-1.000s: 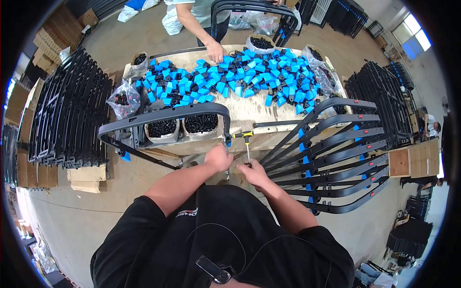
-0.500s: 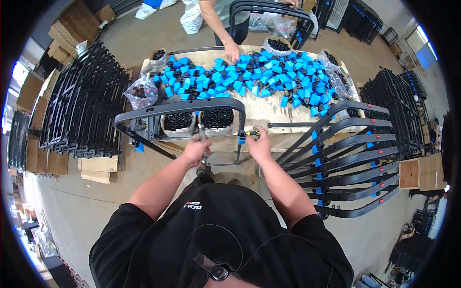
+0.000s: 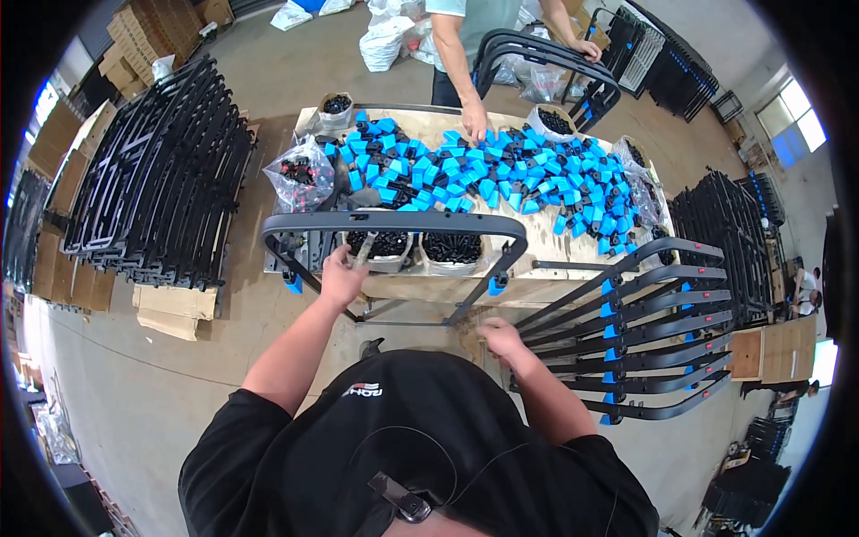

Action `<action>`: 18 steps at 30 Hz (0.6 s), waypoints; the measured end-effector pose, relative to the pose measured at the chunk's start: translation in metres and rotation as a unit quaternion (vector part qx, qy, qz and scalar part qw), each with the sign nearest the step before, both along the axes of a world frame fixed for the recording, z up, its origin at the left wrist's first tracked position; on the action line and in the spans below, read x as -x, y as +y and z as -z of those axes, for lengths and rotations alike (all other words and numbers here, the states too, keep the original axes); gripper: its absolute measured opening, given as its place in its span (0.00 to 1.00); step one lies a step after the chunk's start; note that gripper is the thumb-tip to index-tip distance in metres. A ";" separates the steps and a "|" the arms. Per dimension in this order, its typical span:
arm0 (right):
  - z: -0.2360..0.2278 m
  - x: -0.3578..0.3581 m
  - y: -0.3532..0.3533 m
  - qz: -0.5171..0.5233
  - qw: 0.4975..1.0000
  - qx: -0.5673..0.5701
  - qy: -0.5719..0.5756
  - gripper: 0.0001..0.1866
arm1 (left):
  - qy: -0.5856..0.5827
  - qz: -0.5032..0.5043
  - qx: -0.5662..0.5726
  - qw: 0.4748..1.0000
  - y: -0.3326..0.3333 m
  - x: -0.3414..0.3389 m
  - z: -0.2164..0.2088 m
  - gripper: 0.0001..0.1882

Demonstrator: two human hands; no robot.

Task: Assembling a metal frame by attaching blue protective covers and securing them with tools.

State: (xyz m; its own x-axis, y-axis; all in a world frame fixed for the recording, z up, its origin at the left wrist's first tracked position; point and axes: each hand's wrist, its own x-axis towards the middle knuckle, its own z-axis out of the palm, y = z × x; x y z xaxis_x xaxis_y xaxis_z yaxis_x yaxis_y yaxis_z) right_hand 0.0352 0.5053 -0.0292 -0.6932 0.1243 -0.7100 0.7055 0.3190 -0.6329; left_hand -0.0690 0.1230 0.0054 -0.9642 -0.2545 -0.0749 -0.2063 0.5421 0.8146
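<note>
A black tubular frame with rounded corners stands upright before me, a blue plastic block on its right leg and another blue block on its left. My left hand is closed around a slim grey metal hand tool, just inside the frame's left side. To the lower right of the frame, my right hand hangs with curled fingers, off the frame. Whatever those fingers hold, if anything, is hidden.
On the wooden table lie a heap of blue-and-black blocks and bags of small black parts. Finished-looking frames lean at my right; more frames are stacked left. Across the table, a person's hand touches the heap.
My right hand has dropped away from the frame's right leg, and the yellow-handled tool it held is out of sight. My left hand moved left with the metal tool. The view has shifted.
</note>
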 end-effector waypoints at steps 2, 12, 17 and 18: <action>-0.024 0.022 -0.053 -0.097 0.992 0.055 -0.055 0.24 | -0.068 -0.004 -0.104 0.992 -0.016 -0.018 0.006 0.34; -0.052 0.147 -0.209 0.071 0.980 0.182 0.035 0.24 | -0.254 0.091 -0.271 0.924 -0.104 -0.095 0.037 0.11; -0.017 0.079 -0.200 -0.006 0.966 -0.032 0.257 0.21 | -0.140 -0.015 -0.187 0.972 -0.158 -0.099 0.053 0.17; -0.012 0.066 -0.186 -0.008 0.960 -0.068 0.270 0.20 | -0.144 -0.013 -0.187 0.972 -0.161 -0.093 0.050 0.17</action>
State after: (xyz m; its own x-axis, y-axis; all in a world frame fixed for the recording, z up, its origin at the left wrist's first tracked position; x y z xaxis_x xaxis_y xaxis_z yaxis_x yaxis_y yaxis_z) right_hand -0.0306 0.3190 -0.0168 -0.9587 0.1760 -0.2235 0.2792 0.4331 -0.8570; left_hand 0.0241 -0.0383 -0.0444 -0.8832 -0.1823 -0.4322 -0.4644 0.2105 0.8602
